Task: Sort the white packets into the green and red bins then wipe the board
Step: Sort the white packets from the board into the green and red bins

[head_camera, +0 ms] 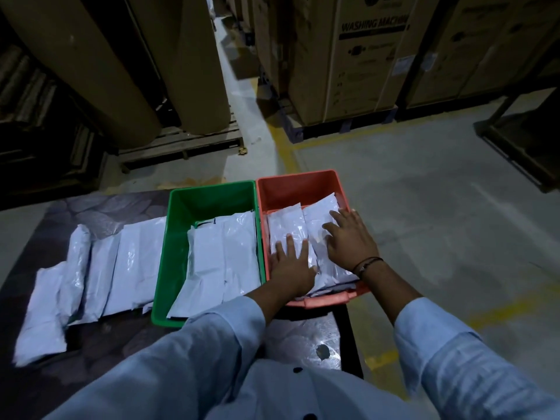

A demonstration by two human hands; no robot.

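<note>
Beyond both hands, tall cartons (357, 56) on pallets and a dim concrete floor (439, 192). Under the forearms, a dark patterned board (100, 338) carrying everything. Well out to the left of the left hand, a loose row of white packets (91, 268) not yet sorted, overlapping along the board. Just beside the left hand, the green bin (209, 195), part filled with packets. Directly beneath both hands, the red bin (298, 184), its packets stacked near the rim.

Left hand (289, 268) flat, fingers spread, pressing down on the red bin's stack (291, 225), gripping nothing. Right hand (348, 241) likewise splayed and flat on the neighbouring packet, palm down; possibly a fingertip curled under an edge, too dark to tell.

Step in hand, by judgement: settling packets in the red bin, sorting about half done. Next: lifting off, reaching far left for another packet. Wiping comes afterwards; no cloth in view.
</note>
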